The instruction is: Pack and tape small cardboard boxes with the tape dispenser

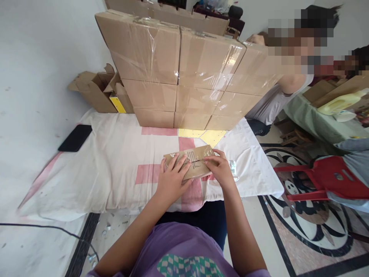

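Note:
A small flat cardboard box [193,157] with printed lines on top lies on the white cloth with pink bands [115,169]. My left hand [172,177] lies flat on the box's left half, fingers spread over its lid. My right hand [219,167] rests on the box's right end, its fingers pressed together at the flap. A shiny strip of tape runs over the box's right side. A small clear packet [233,166] lies just right of my right hand.
A wall of stacked taped cartons [184,65] stands behind the cloth. Opened cartons [96,88] with a yellow pack sit at the left, a black phone [75,137] nearer. Two persons sit at the right by a red plastic stool [319,179].

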Tool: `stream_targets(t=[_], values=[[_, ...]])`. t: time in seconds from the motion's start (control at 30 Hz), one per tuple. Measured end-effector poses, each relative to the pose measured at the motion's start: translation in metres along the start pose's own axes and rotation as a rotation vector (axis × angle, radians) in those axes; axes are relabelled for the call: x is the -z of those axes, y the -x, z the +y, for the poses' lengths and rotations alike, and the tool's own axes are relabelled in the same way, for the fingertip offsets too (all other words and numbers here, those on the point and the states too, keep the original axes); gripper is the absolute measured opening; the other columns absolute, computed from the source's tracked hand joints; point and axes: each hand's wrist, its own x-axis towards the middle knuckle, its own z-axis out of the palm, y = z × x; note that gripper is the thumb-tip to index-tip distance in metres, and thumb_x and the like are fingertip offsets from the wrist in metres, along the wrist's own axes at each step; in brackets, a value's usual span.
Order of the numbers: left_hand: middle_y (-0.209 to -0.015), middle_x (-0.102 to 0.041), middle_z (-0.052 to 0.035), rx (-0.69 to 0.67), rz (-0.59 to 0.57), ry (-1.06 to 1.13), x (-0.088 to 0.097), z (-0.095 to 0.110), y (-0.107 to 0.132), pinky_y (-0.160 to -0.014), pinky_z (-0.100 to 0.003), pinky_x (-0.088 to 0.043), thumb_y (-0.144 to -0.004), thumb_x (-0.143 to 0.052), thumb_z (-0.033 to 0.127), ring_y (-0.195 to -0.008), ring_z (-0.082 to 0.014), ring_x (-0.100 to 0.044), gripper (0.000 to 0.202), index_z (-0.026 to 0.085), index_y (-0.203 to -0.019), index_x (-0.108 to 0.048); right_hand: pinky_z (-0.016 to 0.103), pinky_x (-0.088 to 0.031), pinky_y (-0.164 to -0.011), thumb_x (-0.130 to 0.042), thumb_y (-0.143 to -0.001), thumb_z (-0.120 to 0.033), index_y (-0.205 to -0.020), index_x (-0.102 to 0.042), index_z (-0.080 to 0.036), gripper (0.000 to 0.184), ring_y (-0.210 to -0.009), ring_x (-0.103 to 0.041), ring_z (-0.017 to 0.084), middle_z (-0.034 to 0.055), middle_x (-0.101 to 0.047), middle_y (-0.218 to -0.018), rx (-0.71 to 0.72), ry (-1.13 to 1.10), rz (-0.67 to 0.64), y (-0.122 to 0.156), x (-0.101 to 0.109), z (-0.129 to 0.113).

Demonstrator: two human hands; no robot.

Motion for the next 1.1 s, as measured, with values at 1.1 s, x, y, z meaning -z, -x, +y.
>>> stream_targets(t=[1.1], values=[[-0.156,-0.042,-0.0031,-0.008,-0.009,-0.016,0.0,0.001,0.002,-0.118,-0.065,-0.017,-0.092,-0.059,0.045,-0.146,-0.0331,-0.034,0.048,0.028,-0.137,-0.057,0.045,-0.038,-0.114,-0.067,-0.083,-0.039,-0.125,-0.071,-0.033,0.042,-0.133,-0.046,0.027,0.006,-0.045,-0.141,0.162,0.03,-0.066,-0.002,0.005,0.019]])
